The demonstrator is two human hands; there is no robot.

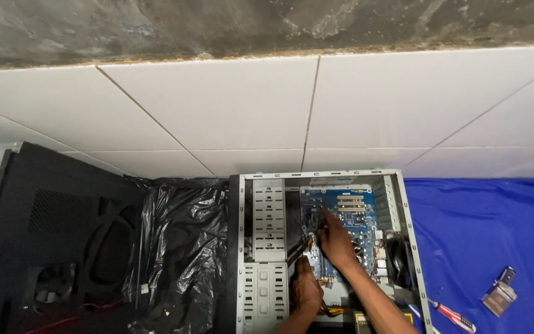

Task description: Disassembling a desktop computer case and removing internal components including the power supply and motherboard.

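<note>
An open desktop computer case [397, 204] lies on its side with a blue motherboard [350, 207] inside. My right hand [336, 242] reaches into the case and rests on the motherboard, fingers pointing up the board towards its slots. My left hand [307, 287] is lower, at the board's near edge beside the grey drive bay cage [268, 222], close to dark cables. Whether either hand grips something is hidden by the fingers.
A black side panel with a fan grille [57, 241] lies at the left on a black plastic bag [183, 247]. A blue cloth [483, 229] covers the right, with a red-handled screwdriver [455, 316] and a small metal part [500, 294]. A white tiled wall [279, 111] is behind.
</note>
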